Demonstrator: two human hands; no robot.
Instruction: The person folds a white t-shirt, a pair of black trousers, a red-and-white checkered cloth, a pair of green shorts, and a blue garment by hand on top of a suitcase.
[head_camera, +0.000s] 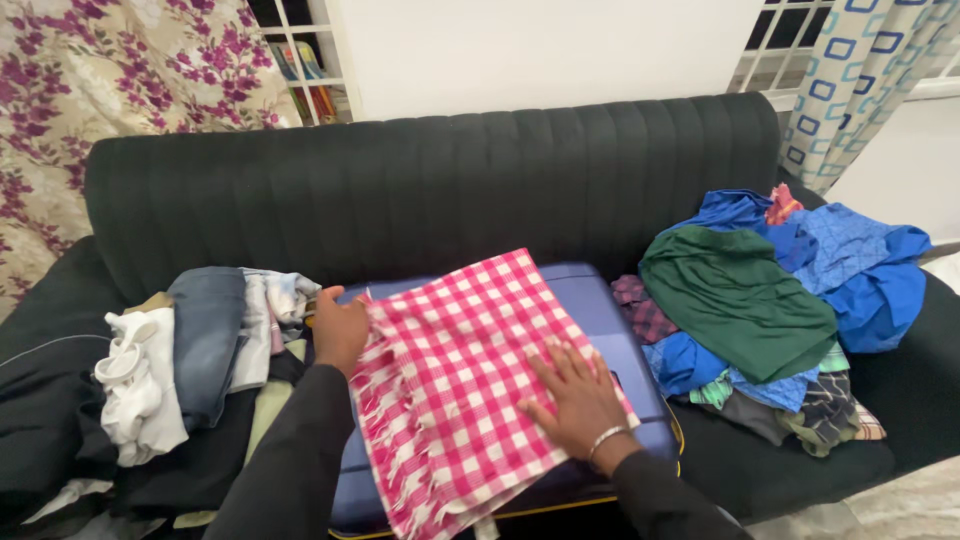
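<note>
A pink and white checked cloth (460, 390) with a fringed edge lies spread flat on top of a closed blue suitcase (610, 320), which rests on the seat of a dark sofa (430, 180). The cloth sits at an angle, one corner pointing toward the sofa back and its fringe hanging over the near edge of the suitcase.

The cloth lies between the two hands and under one of them. The left hand (340, 328) is at the cloth's left edge, fingers curled around that edge and gripping it. The right hand (575, 395) lies palm down on the cloth's right side, fingers spread wide and pressed flat on the fabric, holding nothing. A thin bracelet (603, 440) circles the right wrist. Both arms wear dark sleeves.

To the left of the suitcase, just beside the left hand, is a row of folded clothes (210, 350): blue denim, pale garments and a white piece at the far left, lying on dark fabric. To the right of the suitcase is a loose heap of clothes (770, 300), with a dark green garment on top and bright blue pieces around it.

Behind the sofa are a white wall, a floral purple and cream curtain (120, 90) on the left, and a curtain with blue squares (860, 80) on the right beside a window.
</note>
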